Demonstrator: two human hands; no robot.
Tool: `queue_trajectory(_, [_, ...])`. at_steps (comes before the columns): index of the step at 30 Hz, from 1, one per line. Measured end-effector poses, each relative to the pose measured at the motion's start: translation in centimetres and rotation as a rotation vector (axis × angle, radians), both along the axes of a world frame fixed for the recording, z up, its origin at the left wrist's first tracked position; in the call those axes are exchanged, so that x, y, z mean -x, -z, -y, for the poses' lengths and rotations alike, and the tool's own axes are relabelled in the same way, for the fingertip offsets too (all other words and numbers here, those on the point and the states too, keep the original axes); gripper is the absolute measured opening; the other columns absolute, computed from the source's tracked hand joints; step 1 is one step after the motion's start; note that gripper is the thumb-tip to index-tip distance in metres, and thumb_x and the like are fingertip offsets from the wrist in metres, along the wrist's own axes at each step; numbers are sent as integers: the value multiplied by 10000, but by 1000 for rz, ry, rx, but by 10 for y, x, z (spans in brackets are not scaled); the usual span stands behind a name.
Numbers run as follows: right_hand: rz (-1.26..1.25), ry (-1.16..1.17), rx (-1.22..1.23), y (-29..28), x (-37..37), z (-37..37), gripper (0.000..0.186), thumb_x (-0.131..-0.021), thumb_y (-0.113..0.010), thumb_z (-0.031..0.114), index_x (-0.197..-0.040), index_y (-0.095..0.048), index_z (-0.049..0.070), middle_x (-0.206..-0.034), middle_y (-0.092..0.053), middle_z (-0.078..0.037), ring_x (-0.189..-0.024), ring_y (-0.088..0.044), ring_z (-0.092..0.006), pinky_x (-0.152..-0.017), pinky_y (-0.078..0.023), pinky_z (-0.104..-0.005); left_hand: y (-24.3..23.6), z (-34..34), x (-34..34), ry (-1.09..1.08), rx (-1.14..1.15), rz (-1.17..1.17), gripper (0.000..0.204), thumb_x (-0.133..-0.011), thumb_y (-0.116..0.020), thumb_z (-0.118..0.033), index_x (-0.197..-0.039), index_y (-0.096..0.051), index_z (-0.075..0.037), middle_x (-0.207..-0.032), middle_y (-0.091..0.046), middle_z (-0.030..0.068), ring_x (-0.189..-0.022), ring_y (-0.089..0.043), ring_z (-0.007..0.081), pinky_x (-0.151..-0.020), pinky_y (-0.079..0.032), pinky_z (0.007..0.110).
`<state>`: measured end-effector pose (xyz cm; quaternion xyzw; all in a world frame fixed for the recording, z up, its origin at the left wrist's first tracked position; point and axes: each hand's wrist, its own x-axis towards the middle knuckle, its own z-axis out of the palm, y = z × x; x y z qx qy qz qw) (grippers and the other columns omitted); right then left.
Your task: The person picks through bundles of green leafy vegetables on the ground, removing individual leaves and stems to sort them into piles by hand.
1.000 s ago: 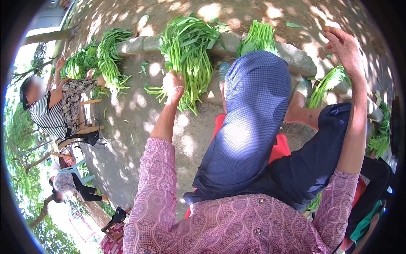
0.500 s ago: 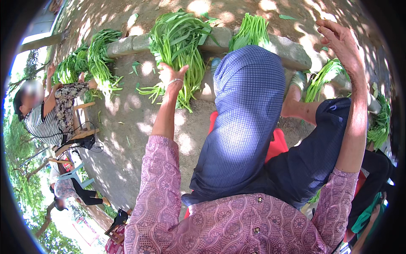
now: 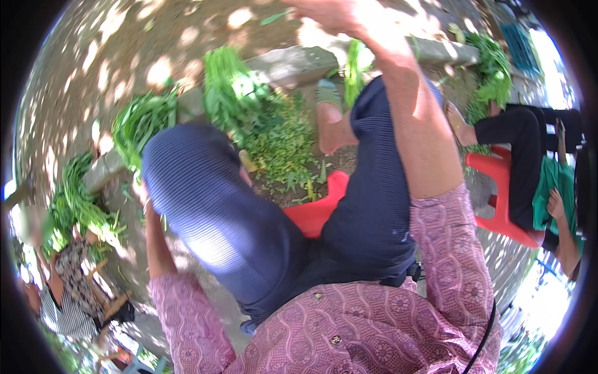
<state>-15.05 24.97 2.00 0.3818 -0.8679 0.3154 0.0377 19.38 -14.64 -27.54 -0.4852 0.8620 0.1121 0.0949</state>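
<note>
My left hand (image 3: 147,194) is mostly hidden behind my raised left knee, close below a bunch of long-stemmed leafy greens (image 3: 140,124). Its fingers do not show. At the top edge my right hand (image 3: 336,14) is stretched out over the dirt, smeared by motion and partly cut off. Whether it holds anything is unclear. A second bunch of greens (image 3: 221,78) leans over the stone kerb. Beside it lies a heap of small leaf trimmings (image 3: 283,140). Another small bunch (image 3: 354,75) of green stems is next to my right leg.
A red plastic stool (image 3: 321,212) is beneath me. On the right a person in black trousers (image 3: 526,162) sits by another red stool (image 3: 498,193). At far left a person in a striped top (image 3: 59,311) sits near more greens (image 3: 81,199). The stone kerb (image 3: 299,65) crosses ahead.
The view has swung to the right. My left hand, earlier on a bunch of greens with thumb and fingers spread, is now behind my knee. My right hand has reached forward across the top.
</note>
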Motion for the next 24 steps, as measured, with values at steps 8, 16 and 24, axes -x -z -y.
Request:
queue_trajectory(8, [402,-7,211,-4,-8,-18,171,-747,-539,167,-804,-625,31,-799,-615,-87,-670,-580,-130,-553,-480,-256,-214,-6,99,347,-106,-533,376,-859,-589,-374,-995,-640,-26,-666,-590,42,-543,-459,126,-512,-398,273])
queue_trajectory(16, [272,457,494,17,7,25,185,-774,-518,111,-705,-665,23,-633,-641,-132,-658,-654,-207,-671,-549,-340,-280,-199,250,800,1,-686,280,-884,-541,-263,-1058,-621,-59,-774,-622,126,-656,-586,216,-618,-471,326])
queue_trajectory(24, [320,-149,517,-8,-60,24,196,-794,-453,88,-693,-585,-16,-556,-526,-69,-449,-461,-123,-414,-405,-273,-190,-170,242,1500,478,-473,331,-846,-568,-261,-1047,-583,1,-836,-630,151,-703,-590,273,-668,-458,409])
